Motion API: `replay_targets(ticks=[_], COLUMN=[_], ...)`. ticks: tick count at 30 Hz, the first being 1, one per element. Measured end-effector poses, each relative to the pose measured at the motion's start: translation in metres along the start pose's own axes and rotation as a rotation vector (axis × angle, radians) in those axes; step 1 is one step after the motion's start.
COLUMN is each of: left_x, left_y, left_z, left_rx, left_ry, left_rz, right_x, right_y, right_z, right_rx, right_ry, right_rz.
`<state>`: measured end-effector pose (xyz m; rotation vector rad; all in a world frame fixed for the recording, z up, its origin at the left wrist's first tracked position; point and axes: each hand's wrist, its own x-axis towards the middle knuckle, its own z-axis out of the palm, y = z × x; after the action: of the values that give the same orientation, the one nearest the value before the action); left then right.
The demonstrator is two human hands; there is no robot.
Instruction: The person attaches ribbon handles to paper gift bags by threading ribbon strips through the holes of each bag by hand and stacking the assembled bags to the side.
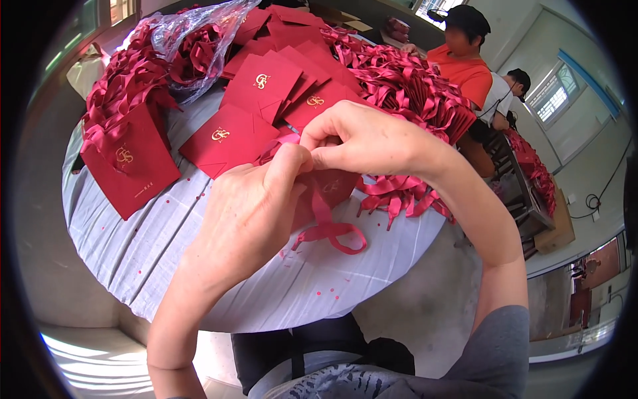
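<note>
Round table (166, 266), draped in pale creased cloth. Ribboned red bags (136, 73) heaped left and right; flat red bags (262, 80) overlapping far; red specks (325, 292) near.

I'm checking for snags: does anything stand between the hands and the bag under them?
Nothing visible: the left hand and right hand meet over the top of the bag. They hide part of it; a ribbon hangs across its front.

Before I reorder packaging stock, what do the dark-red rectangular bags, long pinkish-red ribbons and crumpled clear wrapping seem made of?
Dark-red rectangular bags: probably stiff matte paper or card, given crisp edges and fold lines.
Long pinkish-red ribbons: likely satin-like fabric, softly glossy; they loop limply and catch light. Fibre unclear.
Crumpled clear wrapping: apparently thin, shiny plastic film, see-through with crinkled highlights.
</note>
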<state>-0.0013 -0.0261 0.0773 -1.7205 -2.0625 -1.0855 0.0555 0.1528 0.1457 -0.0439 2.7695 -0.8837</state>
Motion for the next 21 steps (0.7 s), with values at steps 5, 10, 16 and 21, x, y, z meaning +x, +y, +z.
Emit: replay_targets(ticks=[5, 10, 16, 21], left_x=[0.002, 0.000, 0.000, 0.002], left_y=[-0.004, -0.009, -0.001, 0.003], left_z=[0.000, 0.007, 0.011, 0.011], left_rx=[-0.082, -0.105, -0.014, -0.005], left_ry=[0.013, 0.056, 0.073, 0.056], left_rz=[0.034, 0.073, 0.104, 0.179], right_x=[0.001, 0.004, 0.010, 0.038], right_y=[0.009, 0.010, -0.002, 0.006], right_z=[0.018, 0.021, 0.008, 0.007], right_rx=[0.170, 0.234, 0.252, 0.414], right_ry=[0.228, 0.347, 0.264, 0.346], right_rz=[-0.028, -0.114, -0.078, -0.228])
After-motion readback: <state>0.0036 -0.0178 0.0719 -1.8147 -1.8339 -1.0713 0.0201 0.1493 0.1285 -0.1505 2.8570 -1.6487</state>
